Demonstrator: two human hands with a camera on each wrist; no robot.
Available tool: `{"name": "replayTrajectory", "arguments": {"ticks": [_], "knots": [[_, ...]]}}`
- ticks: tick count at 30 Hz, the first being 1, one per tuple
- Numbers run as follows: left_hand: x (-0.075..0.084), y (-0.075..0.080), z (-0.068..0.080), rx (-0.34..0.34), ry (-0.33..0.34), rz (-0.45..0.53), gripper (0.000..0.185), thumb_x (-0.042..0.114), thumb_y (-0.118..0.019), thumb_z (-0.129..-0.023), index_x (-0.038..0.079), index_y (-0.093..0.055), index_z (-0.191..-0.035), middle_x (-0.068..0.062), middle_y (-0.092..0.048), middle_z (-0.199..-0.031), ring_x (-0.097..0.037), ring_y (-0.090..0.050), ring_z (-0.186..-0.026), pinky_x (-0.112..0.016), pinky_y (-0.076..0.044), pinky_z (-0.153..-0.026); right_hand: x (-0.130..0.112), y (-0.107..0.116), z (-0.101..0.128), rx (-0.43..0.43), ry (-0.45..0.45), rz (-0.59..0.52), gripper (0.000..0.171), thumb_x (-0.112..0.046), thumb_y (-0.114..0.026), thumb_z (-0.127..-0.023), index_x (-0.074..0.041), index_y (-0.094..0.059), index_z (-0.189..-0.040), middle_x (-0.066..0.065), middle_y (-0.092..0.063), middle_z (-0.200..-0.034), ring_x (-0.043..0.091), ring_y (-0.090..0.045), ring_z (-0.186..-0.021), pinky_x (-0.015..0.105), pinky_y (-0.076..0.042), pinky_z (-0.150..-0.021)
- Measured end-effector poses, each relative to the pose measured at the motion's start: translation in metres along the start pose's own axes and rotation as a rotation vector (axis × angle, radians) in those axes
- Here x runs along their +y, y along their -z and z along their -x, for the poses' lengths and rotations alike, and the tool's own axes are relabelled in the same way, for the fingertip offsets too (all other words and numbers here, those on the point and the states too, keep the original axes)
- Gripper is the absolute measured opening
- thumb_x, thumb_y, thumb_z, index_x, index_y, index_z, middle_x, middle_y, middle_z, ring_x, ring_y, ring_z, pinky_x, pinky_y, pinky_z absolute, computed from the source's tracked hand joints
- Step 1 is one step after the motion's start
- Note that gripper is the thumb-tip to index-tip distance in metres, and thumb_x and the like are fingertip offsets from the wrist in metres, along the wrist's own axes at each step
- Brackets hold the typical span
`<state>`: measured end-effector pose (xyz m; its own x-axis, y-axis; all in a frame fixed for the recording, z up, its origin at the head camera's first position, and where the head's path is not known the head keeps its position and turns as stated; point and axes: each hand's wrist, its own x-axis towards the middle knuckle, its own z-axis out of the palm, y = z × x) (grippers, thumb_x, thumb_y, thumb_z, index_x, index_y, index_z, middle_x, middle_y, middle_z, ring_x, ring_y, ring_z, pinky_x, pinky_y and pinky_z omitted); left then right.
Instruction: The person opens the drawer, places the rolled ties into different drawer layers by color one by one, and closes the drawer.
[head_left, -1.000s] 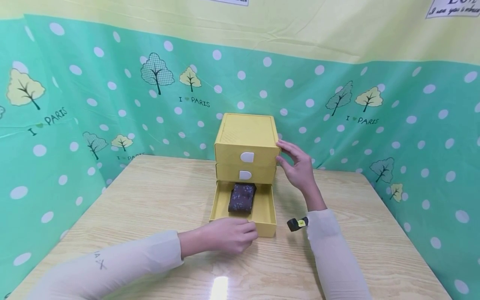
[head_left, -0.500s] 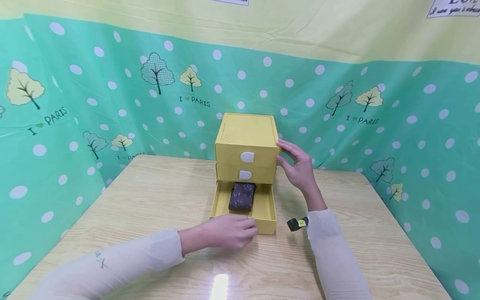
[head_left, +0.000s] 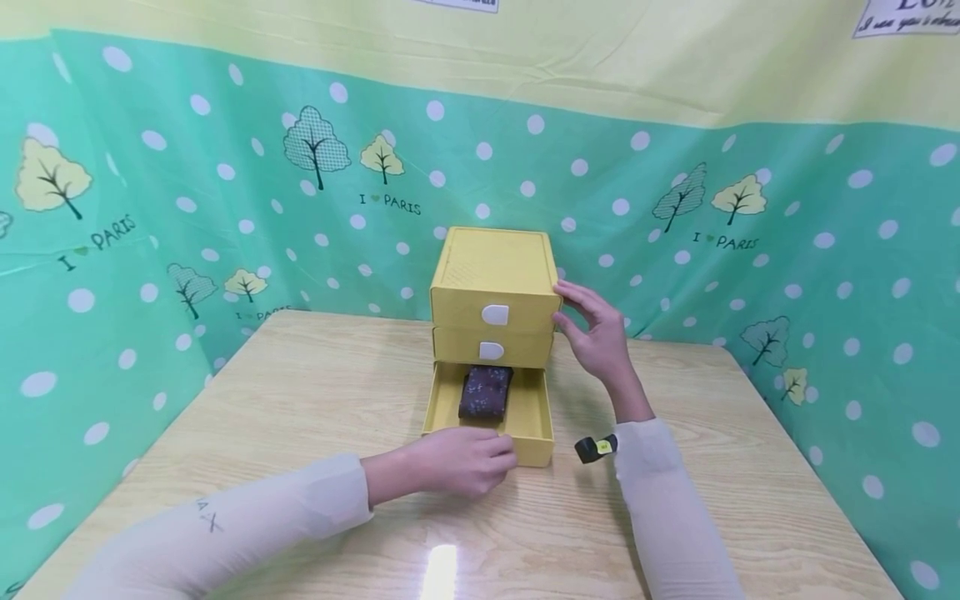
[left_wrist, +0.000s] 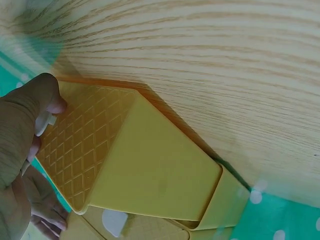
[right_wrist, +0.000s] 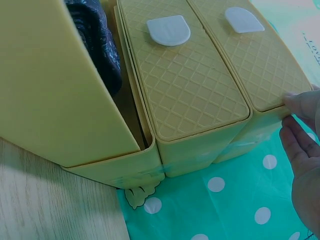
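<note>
A yellow three-drawer storage box (head_left: pixel 497 257) stands on the table, its lowest drawer (head_left: pixel 534 452) pulled out. In that drawer lies a folded dark cloth (head_left: pixel 485 395) patterned with small pale blue flowers. My left hand (head_left: pixel 467 461) is at the drawer's front; in the left wrist view its thumb and fingers pinch the white pull tab (left_wrist: pixel 43 123). Against the box's upper right front corner rests my right hand (head_left: pixel 597 340), fingers nearly straight, touching the edge. Above, the middle drawer (head_left: pixel 453 346) and top drawer (head_left: pixel 457 308) are closed, each with a white tab.
Light wood-grain tabletop (head_left: pixel 315 400) surrounds the box. A green and yellow curtain (head_left: pixel 247 192) with dots and trees hangs behind and at both sides. A small black device (head_left: pixel 595 448) with a yellow label sits at the right sleeve's cuff.
The lowest drawer has slid slightly inward, away from me, with my left hand moving along at its front. My right hand has stayed at the box's corner.
</note>
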<state>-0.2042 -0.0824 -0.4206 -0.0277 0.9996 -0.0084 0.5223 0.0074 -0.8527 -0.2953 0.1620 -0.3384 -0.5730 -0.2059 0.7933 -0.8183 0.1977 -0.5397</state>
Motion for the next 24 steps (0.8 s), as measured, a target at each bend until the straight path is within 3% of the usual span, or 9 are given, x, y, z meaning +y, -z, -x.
{"name": "replayTrajectory", "arguments": {"ticks": [7,16,24], "knots": [[0.0,-0.005,-0.001,0.02,0.008,0.008,0.017,0.011,-0.066,-0.094,0.025,-0.075,-0.093,0.008,-0.06,-0.102,-0.01,-0.054,-0.094,-0.015,-0.052,-0.078,0.002,0.0,0.0,-0.003,-0.003,0.001,0.039,0.02,-0.068,-0.087,0.016,-0.063,-0.126,0.031,-0.06,-0.134,0.039,-0.057,-0.127,0.053,-0.049,-0.109],[-0.003,-0.01,0.002,0.04,0.012,-0.01,0.017,0.01,-0.068,-0.092,0.025,-0.075,-0.094,0.008,-0.059,-0.101,-0.01,-0.054,-0.092,-0.015,-0.051,-0.076,0.001,0.0,0.0,-0.002,0.002,-0.013,0.04,0.021,-0.067,-0.086,0.016,-0.062,-0.126,0.033,-0.059,-0.134,0.036,-0.056,-0.13,0.058,-0.048,-0.108],[-0.007,-0.017,0.005,0.046,0.017,0.002,0.027,0.003,-0.059,-0.092,0.024,-0.075,-0.096,0.007,-0.059,-0.102,-0.012,-0.054,-0.094,-0.017,-0.051,-0.076,0.001,0.0,0.001,-0.003,-0.001,-0.013,0.04,0.021,-0.068,-0.086,0.016,-0.062,-0.126,0.032,-0.059,-0.134,0.038,-0.056,-0.129,0.056,-0.048,-0.109]]}}
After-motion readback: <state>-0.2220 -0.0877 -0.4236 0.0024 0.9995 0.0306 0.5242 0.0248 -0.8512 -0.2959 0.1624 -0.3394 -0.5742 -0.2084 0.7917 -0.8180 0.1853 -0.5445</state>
